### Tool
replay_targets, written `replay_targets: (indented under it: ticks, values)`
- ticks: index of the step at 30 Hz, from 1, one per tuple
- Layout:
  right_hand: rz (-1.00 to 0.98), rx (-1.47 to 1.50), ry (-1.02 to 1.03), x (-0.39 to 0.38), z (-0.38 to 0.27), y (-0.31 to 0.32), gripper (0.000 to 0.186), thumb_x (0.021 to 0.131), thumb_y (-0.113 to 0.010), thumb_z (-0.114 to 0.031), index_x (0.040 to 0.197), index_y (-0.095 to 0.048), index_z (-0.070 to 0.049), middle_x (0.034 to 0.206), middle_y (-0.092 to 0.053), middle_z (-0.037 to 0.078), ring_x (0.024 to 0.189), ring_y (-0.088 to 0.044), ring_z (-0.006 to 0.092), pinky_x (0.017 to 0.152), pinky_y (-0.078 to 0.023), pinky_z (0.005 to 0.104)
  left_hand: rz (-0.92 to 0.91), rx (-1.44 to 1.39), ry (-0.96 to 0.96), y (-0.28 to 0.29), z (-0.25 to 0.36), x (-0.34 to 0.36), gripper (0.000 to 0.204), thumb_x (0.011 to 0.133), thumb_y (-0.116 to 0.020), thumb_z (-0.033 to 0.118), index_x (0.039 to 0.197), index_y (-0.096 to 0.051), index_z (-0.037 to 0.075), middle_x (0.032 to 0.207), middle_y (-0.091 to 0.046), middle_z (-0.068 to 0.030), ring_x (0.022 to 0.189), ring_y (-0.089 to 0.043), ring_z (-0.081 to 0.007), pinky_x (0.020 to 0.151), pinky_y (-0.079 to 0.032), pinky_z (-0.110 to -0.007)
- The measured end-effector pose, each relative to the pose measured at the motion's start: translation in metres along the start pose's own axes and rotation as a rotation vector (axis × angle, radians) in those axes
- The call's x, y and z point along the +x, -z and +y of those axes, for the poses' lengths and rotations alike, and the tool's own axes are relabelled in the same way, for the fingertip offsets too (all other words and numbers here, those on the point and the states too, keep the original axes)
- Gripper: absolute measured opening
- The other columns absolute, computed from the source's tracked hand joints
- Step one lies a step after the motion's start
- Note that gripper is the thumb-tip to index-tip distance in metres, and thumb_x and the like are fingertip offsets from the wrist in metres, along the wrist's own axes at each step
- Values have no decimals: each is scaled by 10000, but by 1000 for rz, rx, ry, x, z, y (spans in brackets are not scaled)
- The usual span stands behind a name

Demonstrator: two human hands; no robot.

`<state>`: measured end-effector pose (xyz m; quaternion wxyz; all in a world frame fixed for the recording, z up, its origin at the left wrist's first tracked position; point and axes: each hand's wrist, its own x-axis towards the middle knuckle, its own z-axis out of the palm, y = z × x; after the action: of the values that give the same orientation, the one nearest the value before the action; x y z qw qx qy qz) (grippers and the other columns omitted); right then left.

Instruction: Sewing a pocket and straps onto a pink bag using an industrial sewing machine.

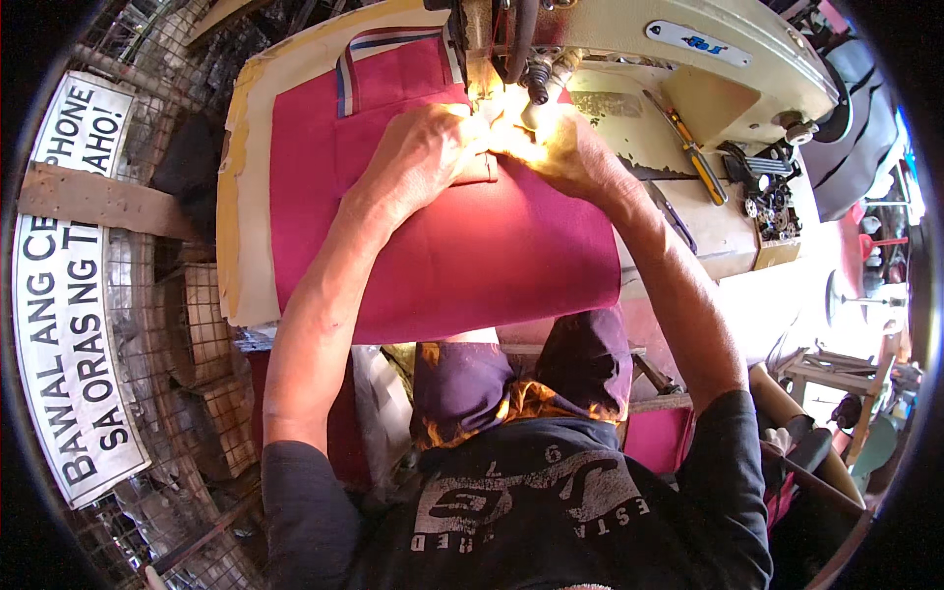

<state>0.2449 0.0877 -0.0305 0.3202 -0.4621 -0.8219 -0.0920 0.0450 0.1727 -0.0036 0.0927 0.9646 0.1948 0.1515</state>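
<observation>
A large magenta-red cloth (462,270) lies over the sewing machine's table and hangs off its near edge toward my lap. Beneath the lit needle area of the sewing machine (629,34), both hands meet on this cloth. My left hand (428,147) is closed, its fingers pressed on a small folded piece of the cloth (479,170). Close beside it, my right hand (560,152) is closed too, pinching the cloth near the needle. Glare washes out the fingertips and hides the needle point. A striped band (388,39) edges a pocket-like panel at the far left of the cloth.
On the table's right lie a screwdriver (696,162) with an orange and black handle, a dark slim object (672,214) and a metal thread-winding mechanism (772,202). Wire mesh, a wooden plank (98,200) and a white sign (59,324) stand at the left.
</observation>
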Motion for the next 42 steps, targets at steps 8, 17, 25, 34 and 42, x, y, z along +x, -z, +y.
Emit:
replay_targets:
  ticks: [8,17,25,34,42]
  values:
    - [-61,9,234,-2,32,-12,136,850,-661,-47,985,-658,-51,955,-665,136,896,-678,317,790,-582,424,37,-203,-56,-1,-6,-2,169,956,-644,157,1048,-713,33,947,-695,-163,883,-676,-338,784,-550,-434]
    - [-87,295,-138,-4,12,-3,159,905,-690,-195,926,-704,-38,820,-659,165,783,-661,353,716,-534,444,14,-291,-58,2,-24,-12,141,912,-629,104,1001,-708,29,942,-650,-130,895,-654,-320,804,-535,-433]
    - [-64,81,7,-6,4,1,139,936,-666,-199,1015,-703,-90,855,-689,86,740,-694,286,654,-564,407,102,-371,-94,-5,-26,-19,212,846,-690,-3,1044,-743,53,924,-628,-98,850,-644,-266,762,-535,-385]
    - [-203,-27,65,-11,-7,11,300,920,-603,-147,1204,-664,-76,966,-669,87,822,-678,268,687,-555,387,190,-319,-160,-10,-25,-24,250,823,-688,-17,1058,-728,57,945,-612,-78,881,-626,-253,777,-555,-369]
    - [-232,15,31,-15,-7,19,368,902,-591,-147,1255,-655,-66,1050,-672,98,881,-677,272,741,-556,378,179,-160,-255,-6,-18,-27,322,819,-659,51,1137,-692,18,1058,-629,-100,979,-628,-275,904,-567,-370]
